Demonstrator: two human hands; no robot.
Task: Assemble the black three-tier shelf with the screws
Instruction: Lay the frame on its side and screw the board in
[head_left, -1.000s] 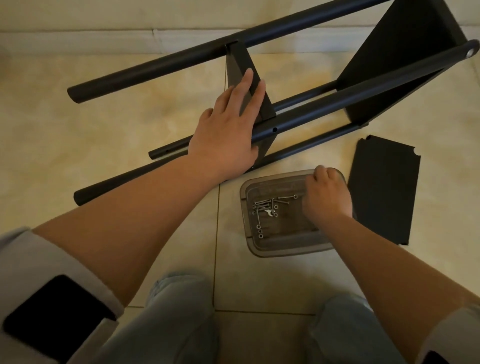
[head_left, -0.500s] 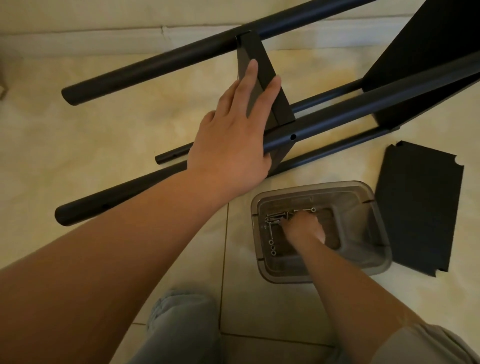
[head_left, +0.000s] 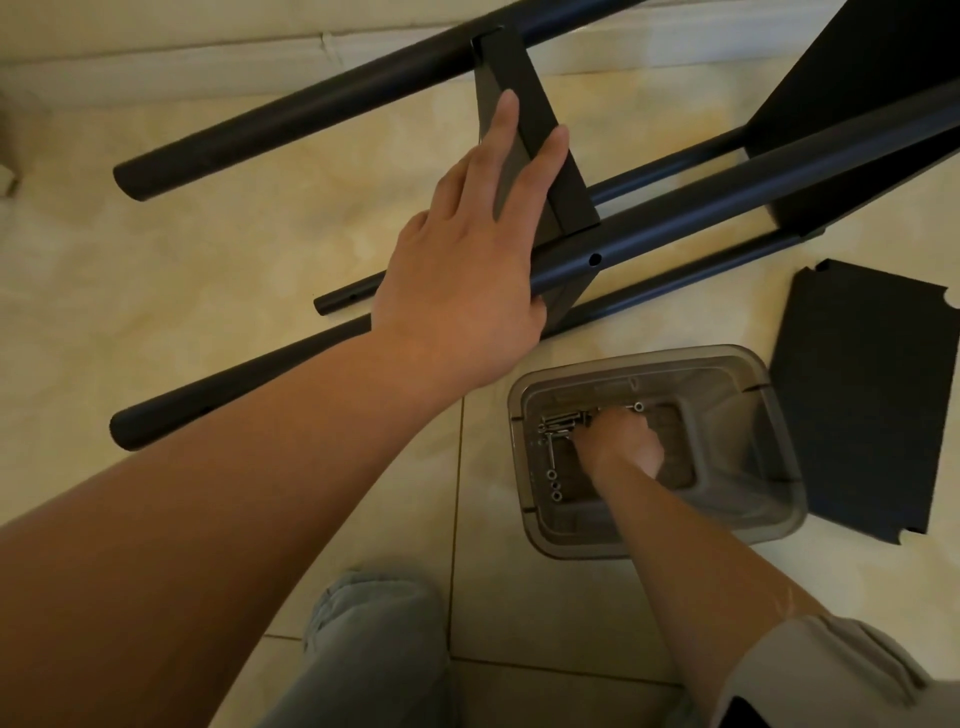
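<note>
Right hand (head_left: 626, 441) among metal screws (head_left: 560, 422) in translucent bin (head_left: 748, 499)

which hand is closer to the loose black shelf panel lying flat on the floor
Right. The right hand is down in the clear plastic tub among the screws, just beside the loose shelf panel. The left hand rests on the shelf frame, farther away.

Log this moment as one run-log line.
left hand: steadies black shelf panel | right hand: in translucent plastic bin, among silver screws | grip: unclear
</note>
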